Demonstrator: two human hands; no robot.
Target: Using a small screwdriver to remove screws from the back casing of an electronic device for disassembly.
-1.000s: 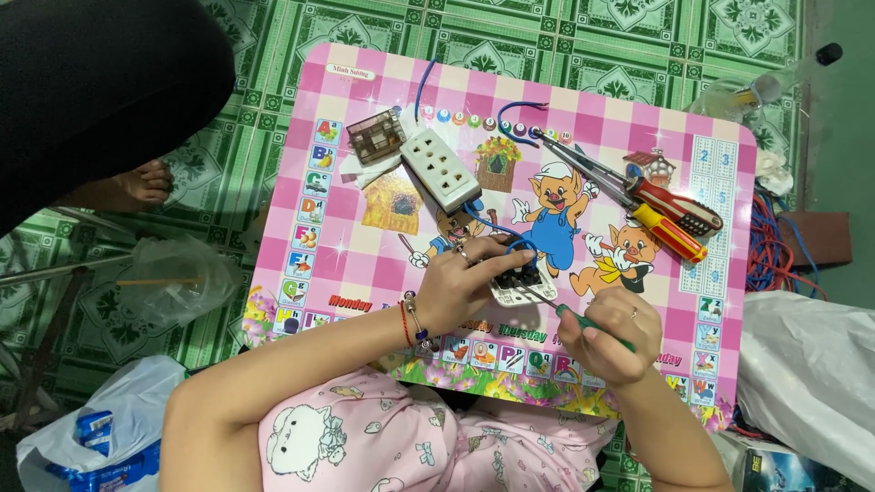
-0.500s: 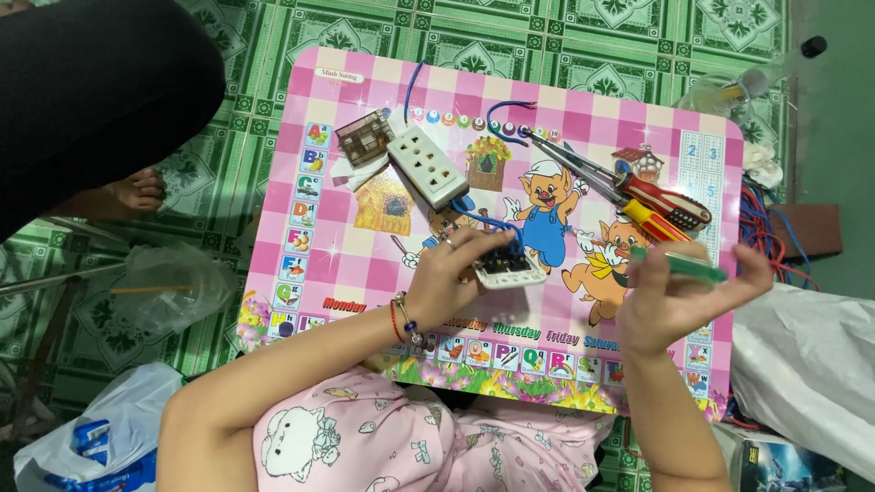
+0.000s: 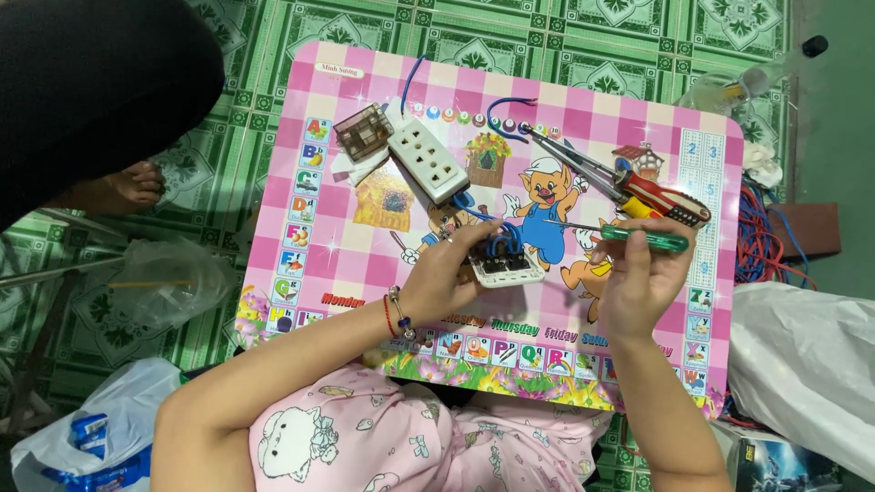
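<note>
One table [image 3: 301,273]. Left hand [image 3: 447,273] grip pinches one switch plate [image 3: 507,268]; right hand [image 3: 638,273] grip pinches one green screwdriver [image 3: 652,237] just beside it. One socket strip [image 3: 428,161] beyond the plate.

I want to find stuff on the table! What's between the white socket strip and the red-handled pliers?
In the head view, between the long white plastic socket strip and red-handled pliers, a curved blue wire lies on the pink checked cartoon tabletop.

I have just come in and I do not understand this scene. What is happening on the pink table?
A seated person works at a pink cartoon table. The left hand holds a white switch module with blue wires down on it. The right hand holds a green-handled screwdriver, tip pointing towards the module. A white socket strip and pliers lie farther back.
</note>
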